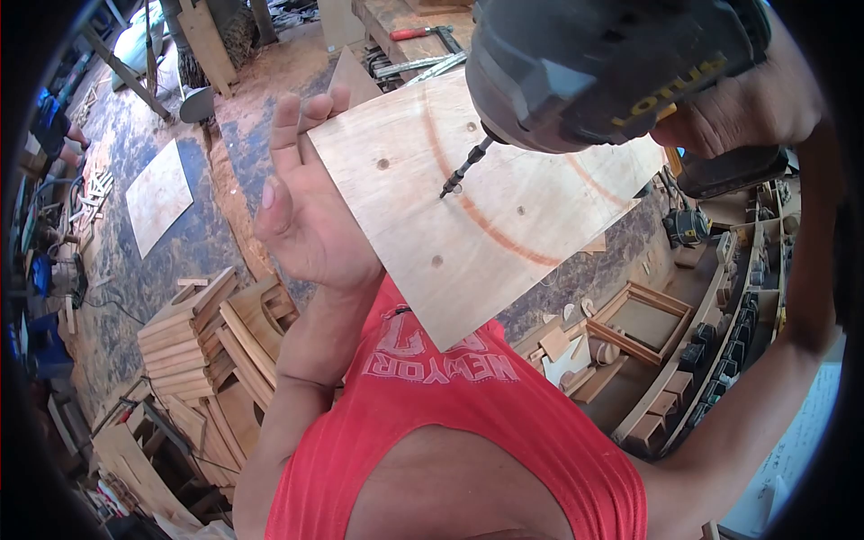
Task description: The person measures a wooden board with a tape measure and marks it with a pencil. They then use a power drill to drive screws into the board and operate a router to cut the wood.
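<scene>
My right hand (751, 103) is wrapped round the handle of a dark cordless drill (576, 76) marked "Lotus". From its chuck a thin driver bit (465, 169) slants down, its tip over a pale plywood panel (396, 216). Several dark round spots and two reddish-brown curved marks show on the panel's face. Beside the panel's left edge, my left hand (315, 211) is open, palm up, with fingers and thumb spread. The panel overlaps part of that hand, and its lower corner lies over my red shirt (450, 396).
Stacked wooden pieces (184, 346) stand at lower left. A wooden frame (641, 319) lies at right, near a curved rack (720, 351) of small dark items. Another pale sheet (160, 198) rests on the stained floor. A red-handled clamp (423, 34) sits at the back. Part of another person (58, 126) shows far left.
</scene>
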Motion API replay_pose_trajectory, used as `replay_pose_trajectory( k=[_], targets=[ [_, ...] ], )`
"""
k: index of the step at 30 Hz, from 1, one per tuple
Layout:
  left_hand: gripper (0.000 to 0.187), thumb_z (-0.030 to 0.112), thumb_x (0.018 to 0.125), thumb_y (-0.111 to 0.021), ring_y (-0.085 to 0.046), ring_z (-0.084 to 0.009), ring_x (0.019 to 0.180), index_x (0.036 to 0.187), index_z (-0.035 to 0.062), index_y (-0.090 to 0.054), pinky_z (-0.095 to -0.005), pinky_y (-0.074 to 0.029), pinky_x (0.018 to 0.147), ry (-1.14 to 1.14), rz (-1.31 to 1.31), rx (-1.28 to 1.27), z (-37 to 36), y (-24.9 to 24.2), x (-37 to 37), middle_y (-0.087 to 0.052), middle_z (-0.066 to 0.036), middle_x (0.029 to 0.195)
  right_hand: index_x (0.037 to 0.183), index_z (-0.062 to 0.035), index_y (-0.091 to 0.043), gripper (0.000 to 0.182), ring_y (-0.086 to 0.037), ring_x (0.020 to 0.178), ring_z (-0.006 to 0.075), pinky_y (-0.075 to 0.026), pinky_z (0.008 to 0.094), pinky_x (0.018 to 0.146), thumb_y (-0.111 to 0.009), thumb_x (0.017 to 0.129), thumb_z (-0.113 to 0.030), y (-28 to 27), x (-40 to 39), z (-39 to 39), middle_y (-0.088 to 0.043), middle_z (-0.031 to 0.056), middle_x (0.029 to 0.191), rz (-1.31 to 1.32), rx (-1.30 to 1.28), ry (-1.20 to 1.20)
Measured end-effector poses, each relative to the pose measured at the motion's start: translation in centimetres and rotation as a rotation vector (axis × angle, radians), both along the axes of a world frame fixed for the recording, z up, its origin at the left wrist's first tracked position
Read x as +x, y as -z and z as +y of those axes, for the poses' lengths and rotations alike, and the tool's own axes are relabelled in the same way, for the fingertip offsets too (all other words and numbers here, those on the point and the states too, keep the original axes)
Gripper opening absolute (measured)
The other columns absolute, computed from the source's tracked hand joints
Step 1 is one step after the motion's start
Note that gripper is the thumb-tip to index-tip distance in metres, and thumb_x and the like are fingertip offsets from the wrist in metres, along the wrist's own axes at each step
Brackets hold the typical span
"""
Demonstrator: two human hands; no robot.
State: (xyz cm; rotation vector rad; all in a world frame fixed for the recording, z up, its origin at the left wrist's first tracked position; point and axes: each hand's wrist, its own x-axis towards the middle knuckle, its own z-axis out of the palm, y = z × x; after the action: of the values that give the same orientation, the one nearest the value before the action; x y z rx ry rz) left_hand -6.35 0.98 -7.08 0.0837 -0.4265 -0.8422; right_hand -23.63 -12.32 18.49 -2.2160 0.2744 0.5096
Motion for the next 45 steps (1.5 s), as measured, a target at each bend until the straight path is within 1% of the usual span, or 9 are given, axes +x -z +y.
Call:
replay_pose_trajectory(
  k=[30,33,35,36,38,39,41,42,45],
  targets=[
    [0.06,0.036,0.089,-0.05,-0.041,-0.0333,0.138,0.138,0.0018,-0.042,-0.0523,-0.032,0.117,0.025,0.067,0.033,0.4,-0.2,-0.2,-0.049,-0.018,0.136,0.127,0.0046,-0.061,0.051,-0.069,0.095,0.0255,-0.058,0.0386,0.082,-0.077,0.082,-0.013,-0.2,2.3,-0.2,-0.07,0.0199,0.11,0.071,-0.034,-0.185],
    [0.058,0.033,0.09,-0.049,-0.041,-0.0321,0.138,0.138,0.0024,-0.042,-0.0512,-0.032,0.117,0.038,0.061,0.034,0.2,0.1,-0.2,-0.05,-0.018,0.136,0.128,0.0042,-0.06,0.052,-0.069,0.097,0.0252,-0.057,0.0383,0.083,-0.075,0.081,-0.013,1.4,1.3,-0.5,-0.07,0.0191,0.11,-0.209,-0.027,-0.265],
    [0.056,0.031,0.09,-0.049,-0.041,-0.0311,0.137,0.137,0.0025,-0.042,-0.0504,-0.032,0.117,0.031,0.055,0.048,0.0,0.3,-0.3,-0.05,-0.017,0.136,0.129,0.0039,-0.06,0.052,-0.068,0.096,0.0244,-0.056,0.0377,0.084,-0.075,0.082,-0.012,0.6,1.7,0.2,-0.07,0.0179,0.109,-0.198,0.019,-0.181],
    [0.055,0.031,0.09,-0.048,-0.042,-0.0305,0.137,0.137,0.0025,-0.043,-0.0501,-0.033,0.117,0.025,0.049,0.058,0.1,0.2,-0.3,-0.05,-0.016,0.136,0.129,0.0038,-0.06,0.052,-0.068,0.096,0.0241,-0.056,0.0373,0.085,-0.075,0.083,-0.012,-1.0,2.8,0.7,-0.07,0.0173,0.109,-0.041,0.12,-0.071],
    [0.054,0.03,0.09,-0.048,-0.042,-0.0292,0.136,0.136,0.0026,-0.043,-0.0493,-0.033,0.116,0.015,0.034,0.081,0.2,-0.2,-0.6,-0.05,-0.016,0.136,0.13,0.0037,-0.059,0.051,-0.068,0.095,0.0235,-0.056,0.0364,0.087,-0.074,0.083,-0.011,-1.9,3.4,2.6,-0.07,0.0162,0.108,0.069,0.014,0.062],
    [0.053,0.03,0.09,-0.048,-0.043,-0.029,0.136,0.136,0.0025,-0.043,-0.0489,-0.033,0.116,0.013,0.028,0.068,0.2,-0.2,-0.6,-0.05,-0.016,0.135,0.13,0.0037,-0.059,0.051,-0.067,0.094,0.0232,-0.055,0.0358,0.087,-0.073,0.084,-0.011,-1.7,2.9,5.2,-0.07,0.0156,0.108,0.021,-0.193,0.085],
    [0.053,0.03,0.09,-0.048,-0.043,-0.0284,0.135,0.135,0.0022,-0.044,-0.048,-0.033,0.116,0.014,0.015,0.045,0.0,-0.1,-0.7,-0.051,-0.015,0.135,0.13,0.0037,-0.059,0.05,-0.067,0.094,0.023,-0.055,0.0356,0.087,-0.072,0.084,-0.009,-1.6,2.4,5.0,-0.07,0.015,0.108,-0.005,-0.223,0.017],
    [0.053,0.028,0.09,-0.049,-0.043,-0.0286,0.135,0.135,0.0019,-0.044,-0.0476,-0.033,0.115,0.014,-0.015,0.076,0.0,-0.2,-0.6,-0.05,-0.016,0.135,0.129,0.0036,-0.059,0.048,-0.067,0.094,0.0232,-0.054,0.036,0.087,-0.071,0.084,-0.009,-1.7,2.2,1.9,-0.07,0.015,0.109,0.014,-0.049,-0.074],
    [0.052,0.025,0.089,-0.051,-0.043,-0.0293,0.135,0.136,0.0012,-0.044,-0.0456,-0.033,0.116,0.032,-0.14,0.178,0.3,-0.3,-0.4,-0.049,-0.017,0.138,0.125,0.0035,-0.062,0.044,-0.066,0.095,0.0233,-0.054,0.0374,0.087,-0.069,0.083,-0.007,-1.2,1.8,1.3,-0.071,0.0153,0.108,0.004,0.078,-0.039]
  ],
)
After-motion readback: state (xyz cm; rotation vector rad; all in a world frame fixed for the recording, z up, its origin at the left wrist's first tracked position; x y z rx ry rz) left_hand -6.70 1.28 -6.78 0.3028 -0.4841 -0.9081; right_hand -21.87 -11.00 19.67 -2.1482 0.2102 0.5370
